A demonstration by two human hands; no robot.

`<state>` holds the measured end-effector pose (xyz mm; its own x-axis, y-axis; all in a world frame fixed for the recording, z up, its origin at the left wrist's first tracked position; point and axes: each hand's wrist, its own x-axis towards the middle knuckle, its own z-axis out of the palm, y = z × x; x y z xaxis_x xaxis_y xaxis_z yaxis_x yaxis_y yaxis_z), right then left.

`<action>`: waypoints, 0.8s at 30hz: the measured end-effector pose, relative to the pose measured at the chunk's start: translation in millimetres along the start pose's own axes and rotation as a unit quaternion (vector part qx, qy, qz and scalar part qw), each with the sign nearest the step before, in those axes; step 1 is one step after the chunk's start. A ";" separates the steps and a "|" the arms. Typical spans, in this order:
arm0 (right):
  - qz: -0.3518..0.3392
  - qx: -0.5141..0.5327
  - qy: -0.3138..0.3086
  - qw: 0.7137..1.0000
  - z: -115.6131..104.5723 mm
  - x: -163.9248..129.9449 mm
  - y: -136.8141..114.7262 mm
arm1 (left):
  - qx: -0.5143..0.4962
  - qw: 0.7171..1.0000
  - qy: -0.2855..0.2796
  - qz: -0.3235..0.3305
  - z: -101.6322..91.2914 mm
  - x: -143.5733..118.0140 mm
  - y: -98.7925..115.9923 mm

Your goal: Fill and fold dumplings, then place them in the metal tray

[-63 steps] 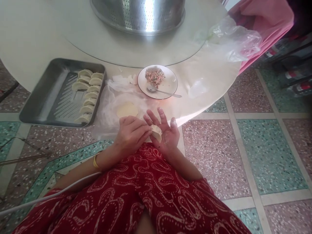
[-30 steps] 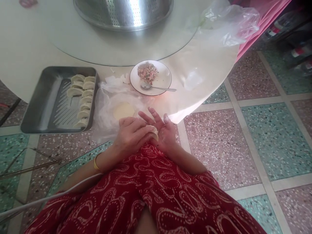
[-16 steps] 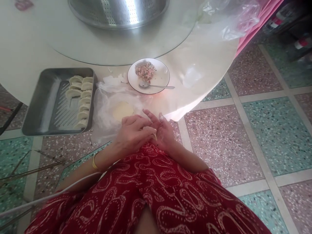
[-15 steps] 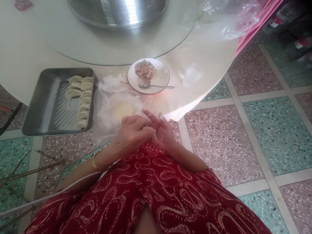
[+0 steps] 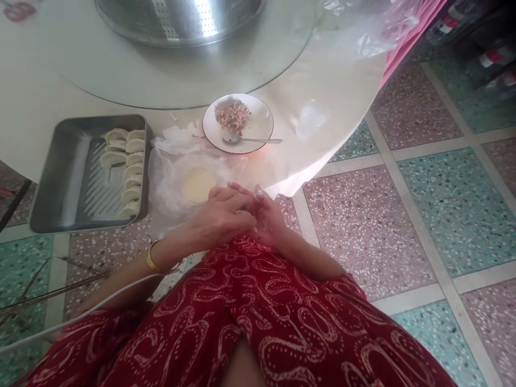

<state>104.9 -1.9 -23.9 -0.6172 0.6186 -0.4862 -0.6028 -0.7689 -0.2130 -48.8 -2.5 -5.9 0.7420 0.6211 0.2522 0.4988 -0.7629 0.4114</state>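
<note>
My left hand (image 5: 229,215) is closed, laid across the palm of my right hand (image 5: 269,217) above my lap. A small piece of pale dough (image 5: 253,229) peeks out beneath the left thumb; most of it is hidden. Palm up, my right hand has its floury fingers stretched out, partly covered by the left. A round dough wrapper (image 5: 198,184) lies on a clear plastic bag (image 5: 164,188) just beyond my left hand. Behind it stands a white plate (image 5: 264,121) with minced meat filling (image 5: 233,115) and a metal spoon (image 5: 258,140).
At the left, a grey metal tray (image 5: 52,177) holds several folded dumplings (image 5: 134,170) along its right side. A perforated steel vessel (image 5: 181,21) sits on the glass turntable (image 5: 161,75). Plastic bags (image 5: 371,27) lie at the back right. A white cable (image 5: 100,303) crosses my left forearm.
My left hand has pressed closer over the right, and less of the right fingers and the dough shows. The view has shifted slightly, so the tray and plate appear further left.
</note>
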 end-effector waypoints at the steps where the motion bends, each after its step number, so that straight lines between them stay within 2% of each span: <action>1: -0.004 -0.004 0.005 1.000 -0.1 0.0 0.3 | -0.007 1.000 -0.004 0.000 -0.3 0.5 -0.3; 4: -0.011 -0.023 0.014 1.000 0.3 0.0 1.1 | -0.037 0.999 -0.004 0.009 -2.0 2.3 -0.1; 9: -0.021 -0.042 0.014 0.999 0.6 0.0 2.8 | -0.029 0.998 -0.045 0.017 0.9 5.6 -1.3; 17: -0.021 -0.033 0.040 0.998 4.2 -2.4 0.6 | -0.021 0.997 -0.033 0.065 0.1 8.8 1.8; 24: -0.016 -0.028 0.017 0.999 2.4 -3.7 -2.6 | -0.017 0.999 -0.013 0.048 0.3 4.4 0.6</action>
<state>107.5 -1.9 -19.4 -0.5803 0.6382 -0.5059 -0.5918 -0.7572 -0.2764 -45.2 -0.2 -4.8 0.7972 0.5399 0.2701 0.4095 -0.8124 0.4152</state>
